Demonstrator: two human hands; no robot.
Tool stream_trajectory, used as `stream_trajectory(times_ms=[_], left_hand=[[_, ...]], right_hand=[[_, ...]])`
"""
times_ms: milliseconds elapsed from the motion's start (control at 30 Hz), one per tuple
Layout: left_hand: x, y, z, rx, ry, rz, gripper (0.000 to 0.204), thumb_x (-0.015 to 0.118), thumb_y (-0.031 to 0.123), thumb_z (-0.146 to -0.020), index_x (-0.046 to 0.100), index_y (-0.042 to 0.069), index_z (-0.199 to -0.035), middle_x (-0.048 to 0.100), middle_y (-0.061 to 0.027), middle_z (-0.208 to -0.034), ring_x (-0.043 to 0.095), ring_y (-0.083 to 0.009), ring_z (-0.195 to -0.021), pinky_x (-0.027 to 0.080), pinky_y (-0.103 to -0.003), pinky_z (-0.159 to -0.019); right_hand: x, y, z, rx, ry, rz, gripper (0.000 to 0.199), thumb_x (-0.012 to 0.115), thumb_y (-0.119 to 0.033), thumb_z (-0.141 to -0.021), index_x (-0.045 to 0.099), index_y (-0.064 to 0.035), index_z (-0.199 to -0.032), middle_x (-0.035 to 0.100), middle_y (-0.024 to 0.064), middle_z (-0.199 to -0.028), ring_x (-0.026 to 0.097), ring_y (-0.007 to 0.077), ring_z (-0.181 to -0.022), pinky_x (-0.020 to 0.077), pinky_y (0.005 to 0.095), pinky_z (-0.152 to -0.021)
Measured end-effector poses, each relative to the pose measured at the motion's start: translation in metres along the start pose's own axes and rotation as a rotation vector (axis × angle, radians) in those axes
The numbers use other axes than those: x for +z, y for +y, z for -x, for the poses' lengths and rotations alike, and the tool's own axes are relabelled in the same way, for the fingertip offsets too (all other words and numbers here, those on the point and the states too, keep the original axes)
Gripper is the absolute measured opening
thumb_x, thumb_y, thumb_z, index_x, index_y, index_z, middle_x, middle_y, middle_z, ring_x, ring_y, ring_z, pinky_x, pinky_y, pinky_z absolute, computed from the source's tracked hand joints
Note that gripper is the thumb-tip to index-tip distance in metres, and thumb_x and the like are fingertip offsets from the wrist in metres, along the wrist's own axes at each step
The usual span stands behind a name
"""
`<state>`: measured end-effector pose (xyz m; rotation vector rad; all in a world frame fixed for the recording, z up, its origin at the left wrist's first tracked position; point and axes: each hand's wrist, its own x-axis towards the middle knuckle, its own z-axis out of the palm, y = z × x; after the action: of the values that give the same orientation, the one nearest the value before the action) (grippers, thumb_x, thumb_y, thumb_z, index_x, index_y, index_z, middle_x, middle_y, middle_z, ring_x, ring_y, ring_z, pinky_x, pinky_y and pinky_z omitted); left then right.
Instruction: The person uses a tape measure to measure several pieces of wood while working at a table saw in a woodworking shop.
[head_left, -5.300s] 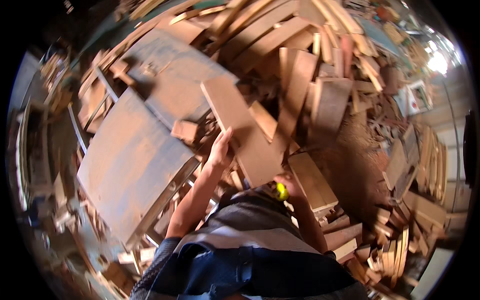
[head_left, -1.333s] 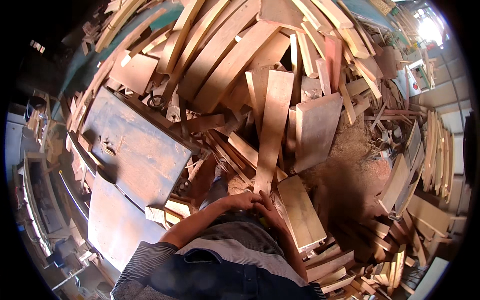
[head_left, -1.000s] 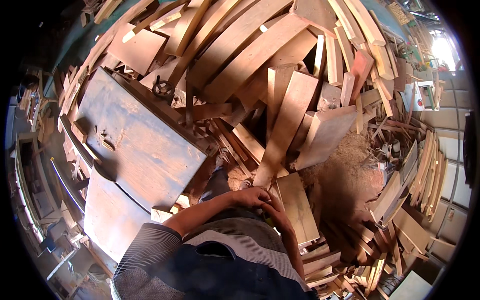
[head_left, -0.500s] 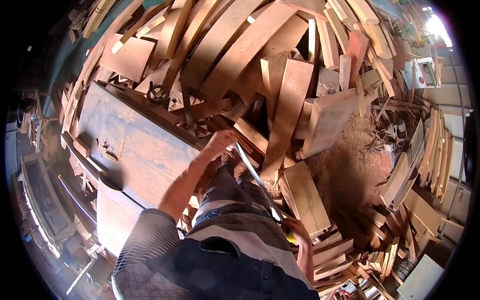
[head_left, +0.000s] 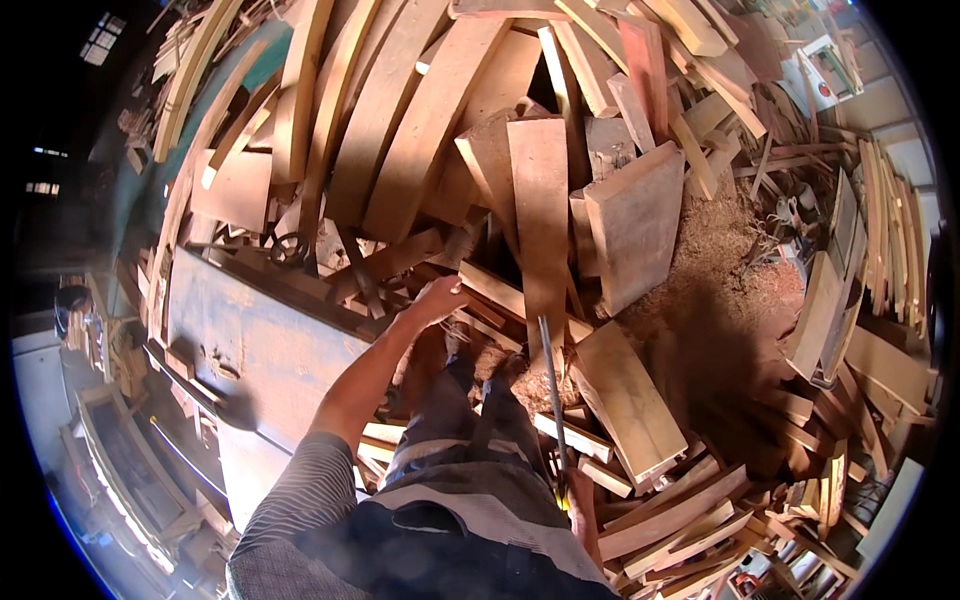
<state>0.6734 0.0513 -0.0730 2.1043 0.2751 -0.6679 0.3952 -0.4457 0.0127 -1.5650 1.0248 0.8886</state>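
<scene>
Striped grey sleeve (head_left: 312,482), dark trousers (head_left: 436,405)

Dim workshop, dark upper left with small paned window (head_left: 101,38); pale wall (head_left: 884,106) right; sawdust-strewn floor (head_left: 715,235), brightly lit centre.

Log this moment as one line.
right hand: holds tape measure | blade: extended | left hand: apart from blade, grip unclear | around: boards, sawdust
</scene>
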Motion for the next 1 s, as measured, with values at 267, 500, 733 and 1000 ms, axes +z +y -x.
stream_trajectory(times_ms=[267,500,733,1000], left_hand=[[-0.061,0.124,-0.143,0.209,0.22,-0.203,0.056,0.076,0.03,-0.084,0.059,-0.006,-0.124,0.062,-0.0267,-0.13,0.059,-0.039,-0.122,0.045,-0.047,-0.106],[-0.081,0.176,-0.284,0.219,0.298,-0.501,0.076,0.071,0.035,-0.093,0.036,0.005,-0.153,0.021,-0.0168,-0.167,0.018,-0.0365,-0.155,0.021,-0.049,-0.127],[-0.104,0.2,-0.359,0.195,0.238,-0.698,0.1,0.076,0.061,-0.082,0.036,0.006,-0.155,0.04,-0.0176,-0.159,0.034,-0.0351,-0.149,0.027,-0.053,-0.121],[-0.115,0.197,-0.342,0.295,0.191,-0.485,0.08,0.09,0.053,-0.07,0.063,0.005,-0.128,0.069,-0.0149,-0.122,0.064,-0.0323,-0.117,0.05,-0.044,-0.1]], right_hand=[[-0.008,0.069,0.03,0.002,0.11,0.063,0.027,0.062,-0.022,-0.086,0.076,0.0007,-0.085,0.068,0.006,-0.075,0.061,0.0154,-0.069,0.047,0.0311,-0.065],[0.01,0.151,0.046,-0.1,0.161,0.34,0.022,0.058,-0.02,-0.093,0.073,-0.0039,-0.089,0.068,0.009,-0.076,0.065,0.0207,-0.068,0.0502,0.0359,-0.062],[0.041,0.148,0.046,0.091,0.214,0.229,0.025,0.057,-0.021,-0.092,0.074,-0.0031,-0.087,0.069,0.0087,-0.075,0.066,0.0199,-0.069,0.0507,0.0355,-0.064],[0.067,0.165,0.052,0.091,0.258,0.167,0.028,0.056,-0.022,-0.091,0.075,-0.0022,-0.085,0.07,0.0084,-0.074,0.066,0.0189,-0.071,0.0513,0.0349,-0.066]])
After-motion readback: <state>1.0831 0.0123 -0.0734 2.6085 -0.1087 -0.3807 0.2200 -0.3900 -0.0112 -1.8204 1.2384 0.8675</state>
